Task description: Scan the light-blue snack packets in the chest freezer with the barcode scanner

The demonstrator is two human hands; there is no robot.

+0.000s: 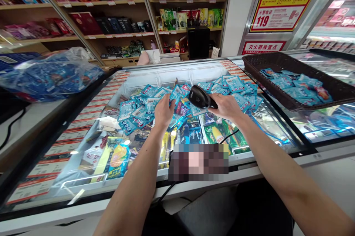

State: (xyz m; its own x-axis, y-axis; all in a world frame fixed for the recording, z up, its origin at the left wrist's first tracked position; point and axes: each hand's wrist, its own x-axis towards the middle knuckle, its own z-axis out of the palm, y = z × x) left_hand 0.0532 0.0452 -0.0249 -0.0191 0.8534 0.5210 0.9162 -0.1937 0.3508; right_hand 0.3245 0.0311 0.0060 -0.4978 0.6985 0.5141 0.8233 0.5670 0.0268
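Observation:
In the head view, my right hand [226,106] is wrapped round the handle of a black barcode scanner [199,97], its head pointing left toward my other hand. A small blue snack packet [176,92] is pinched upright in my left hand [164,110], just left of the scanner. Beneath and around both hands, many similar blue packets [129,110] lie spread over the glass top of a chest freezer [63,147]. The scanner's dark cable runs down past my right wrist. My left fingertips are partly hidden behind the hand.
A brown basket [341,93] with more blue packets stands at the right on the glass. On the left sits a clear plastic bag [55,75] full of blue packets. A blurred-out object [198,162] is at the front edge. Stocked shelves [111,3] stand behind.

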